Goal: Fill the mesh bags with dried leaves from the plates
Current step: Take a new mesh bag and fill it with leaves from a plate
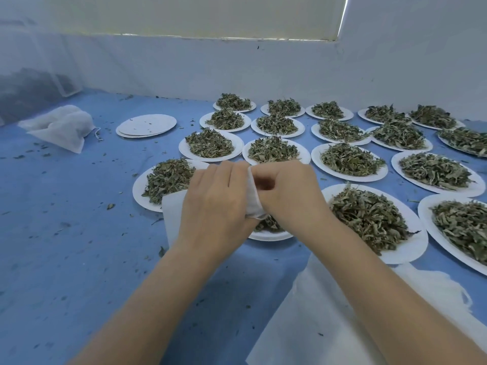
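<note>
White cloth (329,317) lies under the right arm. Both hands pinch one mesh bag (253,198): left hand (214,204), then right hand (287,191). Beyond and right of them, paper plates (405,252) hold dried leaves (366,214).

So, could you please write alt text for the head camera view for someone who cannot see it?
Two bare hands, left hand and right hand, grip a white mesh bag above paper plates heaped with dried leaves on a blue table. Stacked empty plates and a filled bag lie far left.
</note>
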